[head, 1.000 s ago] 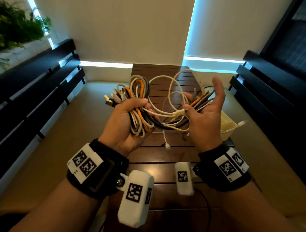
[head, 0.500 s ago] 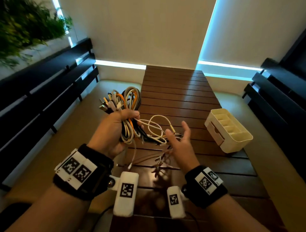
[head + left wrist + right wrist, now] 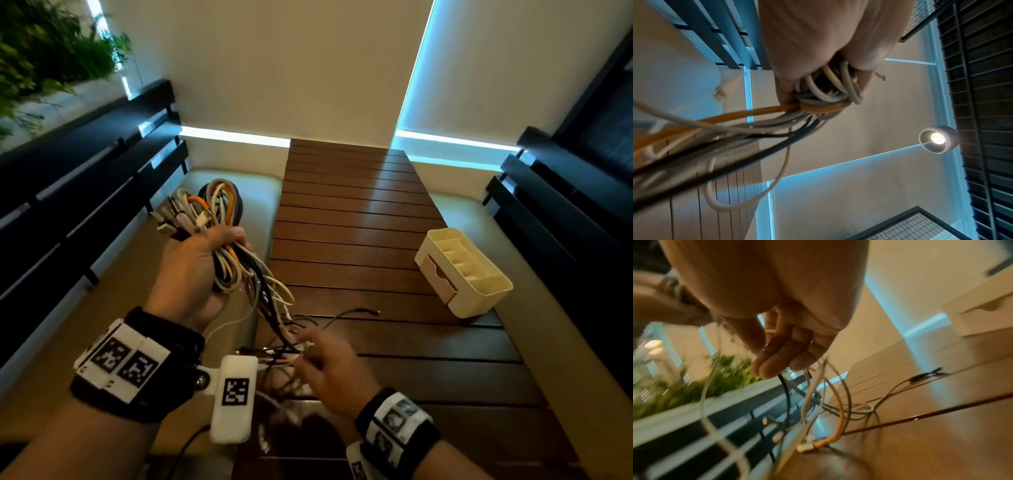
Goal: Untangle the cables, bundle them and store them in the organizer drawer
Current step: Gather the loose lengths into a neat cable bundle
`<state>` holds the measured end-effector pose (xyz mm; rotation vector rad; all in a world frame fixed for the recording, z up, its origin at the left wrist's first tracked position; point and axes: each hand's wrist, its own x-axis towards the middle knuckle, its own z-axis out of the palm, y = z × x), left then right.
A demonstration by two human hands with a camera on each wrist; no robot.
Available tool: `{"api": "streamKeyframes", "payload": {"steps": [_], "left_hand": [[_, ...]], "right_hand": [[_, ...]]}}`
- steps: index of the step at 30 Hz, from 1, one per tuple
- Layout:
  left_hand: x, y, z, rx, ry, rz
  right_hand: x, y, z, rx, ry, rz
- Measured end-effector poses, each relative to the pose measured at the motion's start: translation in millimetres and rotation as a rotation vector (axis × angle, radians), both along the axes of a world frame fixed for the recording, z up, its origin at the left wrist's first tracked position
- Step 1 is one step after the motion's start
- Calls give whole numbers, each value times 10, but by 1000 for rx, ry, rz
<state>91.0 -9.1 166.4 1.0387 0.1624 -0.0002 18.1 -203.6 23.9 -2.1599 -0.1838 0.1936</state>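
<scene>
Gripping low in the frame, the right hand (image 3: 334, 371) had its fingers curled round several trailing cable ends (image 3: 281, 356), black, white and orange; in the right wrist view the fingertips (image 3: 774, 368) pinched those strands while loose plugs dangled below over the worktop (image 3: 428, 359). Up and to the left, the left hand (image 3: 195, 277) was clenched around the main cable bundle (image 3: 219, 219), a fat coil of grey, white, orange and black loops with connectors sticking out above the fist. Strands ran taut-looking between the two hands.

My judgement of the risks: pulling the ends away while the coil was squeezed so tightly could cinch a knot rather than free it, and a snagged plug could strain its cable. The thin dark lead (image 3: 346, 313) lying loose on the worktop at centre frame could be dragged along and slip off the edge. Slackening the left fist too much could spill the whole coil, since it hung beyond the worktop's left edge over the bench seat (image 3: 212, 181).

Farther off, at right of the frame, the cream organizer (image 3: 479, 301) sat on the worktop, well apart from both hands, its drawer (image 3: 436, 279) looking closed; nothing was stored yet.
</scene>
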Motion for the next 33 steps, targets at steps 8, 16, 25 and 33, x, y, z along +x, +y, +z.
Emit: {"api": "streamKeyframes", "payload": {"steps": [8,16,25,33], "left_hand": [[-28,135,12,-23,-19,-2],[-144,127,-125,60,-11,-33],[-17,280,-113,45,-1,-50],[157,364,52,-3,-38,28]], "right_hand": [[273,571,-389,-324,-44,236],[919,723,-560,-823,110,444],[930,908,-707,-530,14,171],[763,912,-45,-163,38,209]]}}
